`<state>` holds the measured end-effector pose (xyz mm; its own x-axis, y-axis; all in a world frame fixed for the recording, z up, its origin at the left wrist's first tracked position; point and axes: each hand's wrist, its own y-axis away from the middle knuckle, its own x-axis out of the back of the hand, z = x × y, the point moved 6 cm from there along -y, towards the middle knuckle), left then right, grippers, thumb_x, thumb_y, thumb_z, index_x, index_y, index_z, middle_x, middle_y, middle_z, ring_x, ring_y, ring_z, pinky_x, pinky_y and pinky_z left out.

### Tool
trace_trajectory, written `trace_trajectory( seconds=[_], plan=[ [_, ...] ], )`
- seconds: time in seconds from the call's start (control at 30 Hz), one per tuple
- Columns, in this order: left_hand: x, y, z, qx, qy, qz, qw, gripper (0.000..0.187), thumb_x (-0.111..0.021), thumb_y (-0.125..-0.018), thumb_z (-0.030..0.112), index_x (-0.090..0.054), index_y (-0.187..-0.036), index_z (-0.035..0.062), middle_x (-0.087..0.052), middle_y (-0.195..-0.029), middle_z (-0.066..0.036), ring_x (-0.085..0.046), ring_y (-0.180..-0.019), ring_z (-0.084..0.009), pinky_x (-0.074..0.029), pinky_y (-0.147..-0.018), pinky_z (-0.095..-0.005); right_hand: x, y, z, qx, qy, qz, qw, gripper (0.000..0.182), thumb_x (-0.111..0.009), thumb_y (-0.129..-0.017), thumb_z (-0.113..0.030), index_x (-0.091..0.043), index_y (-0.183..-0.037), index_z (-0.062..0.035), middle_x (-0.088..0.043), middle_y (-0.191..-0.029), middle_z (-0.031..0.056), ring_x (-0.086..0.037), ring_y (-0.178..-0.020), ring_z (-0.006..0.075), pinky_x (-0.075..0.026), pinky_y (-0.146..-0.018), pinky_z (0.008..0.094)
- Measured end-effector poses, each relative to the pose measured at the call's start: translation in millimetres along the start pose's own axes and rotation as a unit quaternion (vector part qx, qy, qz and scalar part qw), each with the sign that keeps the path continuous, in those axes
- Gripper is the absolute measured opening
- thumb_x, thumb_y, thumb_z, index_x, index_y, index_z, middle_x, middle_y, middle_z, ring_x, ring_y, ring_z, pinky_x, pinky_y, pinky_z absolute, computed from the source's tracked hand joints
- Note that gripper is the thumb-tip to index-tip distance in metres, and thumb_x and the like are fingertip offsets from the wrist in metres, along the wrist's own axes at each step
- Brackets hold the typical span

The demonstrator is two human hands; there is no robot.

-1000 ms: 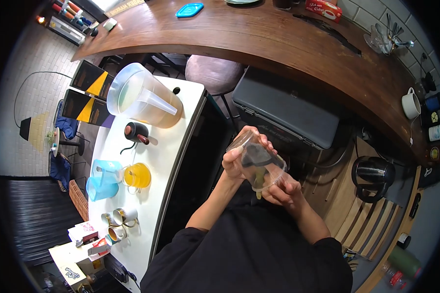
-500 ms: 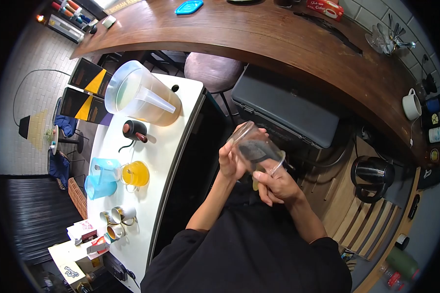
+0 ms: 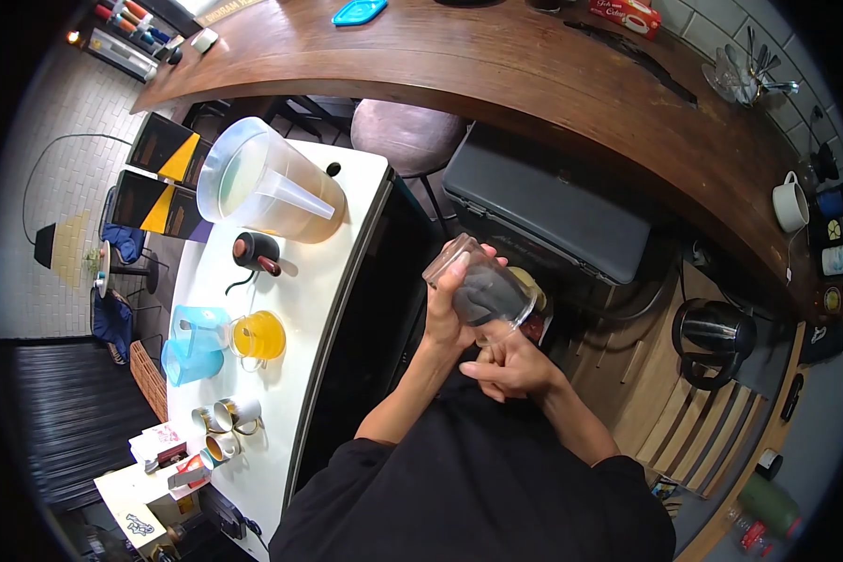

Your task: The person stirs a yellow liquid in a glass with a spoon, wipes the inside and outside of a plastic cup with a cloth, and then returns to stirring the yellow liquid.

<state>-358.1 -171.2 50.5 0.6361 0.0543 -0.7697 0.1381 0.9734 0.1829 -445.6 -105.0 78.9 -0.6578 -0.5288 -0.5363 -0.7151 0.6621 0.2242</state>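
Observation:
A clear, see-through cup (image 3: 485,292) is tilted in front of my chest, its wide rim toward the lower right. Something dark grey shows through its wall. My left hand (image 3: 450,314) is wrapped round the narrower end, thumb along the near side and fingertips showing past the far side. Below the rim, my right hand (image 3: 510,365) is closed with curled fingers against the cup's lower side, its thumb pointing left. Part of the right fingers is hidden behind the cup or seen through it.
On the white counter (image 3: 295,323) stand a large plastic pitcher (image 3: 286,187), a dark red-handled device (image 3: 256,253), a glass of yellow liquid (image 3: 258,335), blue cups (image 3: 194,361) and several mugs (image 3: 239,412). A dark grey case (image 3: 548,201) lies ahead; a black kettle (image 3: 714,342) stands right.
The cup has turned in my left hand and shifted slightly left. My right hand has moved down and left, from the rim toward the cup's lower side.

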Motion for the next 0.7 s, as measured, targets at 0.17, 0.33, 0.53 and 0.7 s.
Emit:
trace_trajectory(
  seconds=[0.17,0.33,0.53,0.7],
  plan=[
    [-3,-5,-4,-0.014,0.063,-0.084,0.994,0.050,-0.064,-0.090,0.037,-0.053,-0.130,0.0082,-0.061,-0.117,-0.012,-0.061,-0.115,-0.0288,-0.052,-0.103,-0.0487,10,9,-3,0.122,-0.364,-0.147,0.912,0.075,-0.069,-0.084,-0.007,-0.027,-0.139,0.0219,-0.045,-0.045,0.0000,-0.040,-0.034,0.0095,-0.033,-0.034,0.0214],
    [-5,-8,-6,-0.028,0.081,-0.129,0.988,0.052,-0.063,-0.090,0.035,-0.049,-0.133,0.0097,-0.059,-0.120,-0.011,-0.059,-0.118,-0.0288,-0.050,-0.105,-0.0512,20,9,-9,0.185,-0.405,-0.167,0.880,0.085,-0.066,-0.084,-0.011,-0.020,-0.152,0.0113,-0.058,-0.052,0.0053,-0.042,-0.031,0.0095,-0.038,-0.037,0.0227],
    [-12,-3,-5,-0.021,0.119,-0.148,0.982,0.063,-0.067,-0.084,0.039,-0.044,-0.134,0.0089,-0.057,-0.119,-0.012,-0.058,-0.117,-0.0293,-0.050,-0.105,-0.0524,8,10,5,0.036,0.041,-0.025,0.998,0.071,-0.072,-0.083,-0.005,-0.037,-0.143,0.0083,-0.052,-0.052,-0.0006,-0.049,-0.043,0.0060,-0.036,-0.041,0.0219],
    [-18,-3,6,-0.028,0.067,-0.155,0.985,0.066,-0.070,-0.081,0.039,-0.043,-0.133,0.0084,-0.056,-0.116,-0.012,-0.058,-0.115,-0.0289,-0.051,-0.104,-0.0510,3,-1,11,0.068,0.306,0.032,0.949,0.068,-0.073,-0.086,-0.002,-0.041,-0.145,0.0002,-0.048,-0.054,-0.0040,-0.048,-0.047,0.0035,-0.036,-0.045,0.0239]
  ],
)
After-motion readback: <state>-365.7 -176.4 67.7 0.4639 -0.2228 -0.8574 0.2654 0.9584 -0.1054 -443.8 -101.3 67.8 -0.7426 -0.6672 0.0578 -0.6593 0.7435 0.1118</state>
